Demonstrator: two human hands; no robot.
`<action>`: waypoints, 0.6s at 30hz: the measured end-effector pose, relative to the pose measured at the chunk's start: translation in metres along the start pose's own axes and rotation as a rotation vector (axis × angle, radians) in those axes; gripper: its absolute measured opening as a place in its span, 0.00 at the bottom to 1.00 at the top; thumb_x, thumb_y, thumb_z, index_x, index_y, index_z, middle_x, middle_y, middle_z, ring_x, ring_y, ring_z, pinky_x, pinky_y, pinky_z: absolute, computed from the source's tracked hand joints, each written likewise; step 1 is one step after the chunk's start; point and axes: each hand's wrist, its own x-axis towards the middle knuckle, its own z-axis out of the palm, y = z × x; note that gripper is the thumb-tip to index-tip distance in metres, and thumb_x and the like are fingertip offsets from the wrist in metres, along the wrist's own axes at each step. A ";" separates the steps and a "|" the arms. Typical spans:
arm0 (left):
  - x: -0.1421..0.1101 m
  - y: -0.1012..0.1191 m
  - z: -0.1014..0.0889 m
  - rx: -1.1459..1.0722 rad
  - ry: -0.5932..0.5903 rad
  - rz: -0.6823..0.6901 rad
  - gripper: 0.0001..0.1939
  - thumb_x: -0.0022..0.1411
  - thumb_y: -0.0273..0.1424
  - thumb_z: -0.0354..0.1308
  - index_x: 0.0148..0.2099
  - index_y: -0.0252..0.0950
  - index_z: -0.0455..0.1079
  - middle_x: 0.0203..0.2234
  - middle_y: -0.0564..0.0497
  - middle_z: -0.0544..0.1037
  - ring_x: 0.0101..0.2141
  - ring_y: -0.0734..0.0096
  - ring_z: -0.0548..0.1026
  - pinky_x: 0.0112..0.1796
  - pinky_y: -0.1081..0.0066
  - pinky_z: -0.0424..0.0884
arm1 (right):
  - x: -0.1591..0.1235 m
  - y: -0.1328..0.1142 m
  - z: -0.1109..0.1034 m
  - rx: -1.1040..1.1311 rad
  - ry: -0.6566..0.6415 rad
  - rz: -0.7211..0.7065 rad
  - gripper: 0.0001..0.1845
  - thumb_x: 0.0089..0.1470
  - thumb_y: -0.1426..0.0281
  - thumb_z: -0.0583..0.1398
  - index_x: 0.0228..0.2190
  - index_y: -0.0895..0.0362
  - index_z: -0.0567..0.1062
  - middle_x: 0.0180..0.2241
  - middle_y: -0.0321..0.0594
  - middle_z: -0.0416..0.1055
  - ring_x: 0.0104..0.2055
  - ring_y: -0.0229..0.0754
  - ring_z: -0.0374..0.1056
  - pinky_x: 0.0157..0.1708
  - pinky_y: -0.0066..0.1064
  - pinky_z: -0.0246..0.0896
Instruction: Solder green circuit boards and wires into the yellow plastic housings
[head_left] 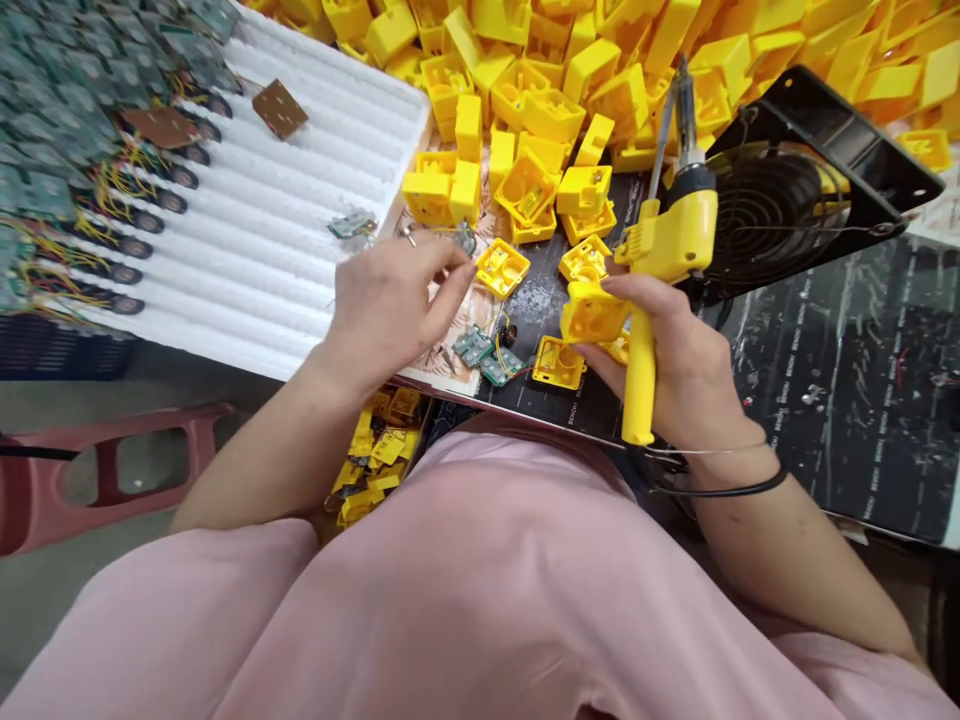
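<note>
My right hand (686, 350) is wrapped round a yellow soldering gun (675, 230), its tip pointing away from me. Thumb and fingers of that same hand also grip a small yellow plastic case (595, 312). My left hand (394, 300) is closed in a pinch over the work area, and whatever it may hold is hidden. Just beside its fingertips sits an open yellow case half (502, 268). Nearer to me lie green circuit boards (491, 355) with wires and a small dark round part. Their red wire reaches another open case half (559, 362).
Yellow cases (540, 110) pile up across the back. A black fan (787, 190) stands at the right. On the left, a white foam sheet (300, 200) carries many green boards with wired round parts (127, 220). A pink stool (112, 470) is below left.
</note>
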 end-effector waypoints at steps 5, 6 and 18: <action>-0.003 -0.013 0.009 0.267 -0.204 0.071 0.22 0.74 0.46 0.51 0.46 0.38 0.82 0.41 0.44 0.86 0.44 0.53 0.83 0.41 0.62 0.72 | 0.019 0.018 -0.002 -0.091 -0.205 -0.180 0.24 0.71 0.77 0.53 0.64 0.52 0.68 0.45 0.46 0.78 0.44 0.50 0.79 0.48 0.45 0.79; -0.005 -0.011 0.011 0.268 -0.230 0.091 0.21 0.73 0.46 0.53 0.47 0.39 0.82 0.42 0.45 0.86 0.44 0.53 0.83 0.41 0.64 0.72 | 0.022 0.019 -0.002 -0.073 -0.256 -0.204 0.26 0.70 0.79 0.51 0.64 0.51 0.68 0.45 0.46 0.78 0.46 0.49 0.78 0.51 0.45 0.78; -0.021 -0.018 0.020 -0.189 -0.149 0.049 0.09 0.66 0.35 0.55 0.38 0.41 0.76 0.34 0.53 0.87 0.36 0.66 0.84 0.39 0.69 0.74 | 0.036 0.023 0.000 0.212 -0.400 -0.175 0.30 0.70 0.72 0.56 0.69 0.48 0.61 0.50 0.43 0.79 0.49 0.48 0.79 0.50 0.40 0.78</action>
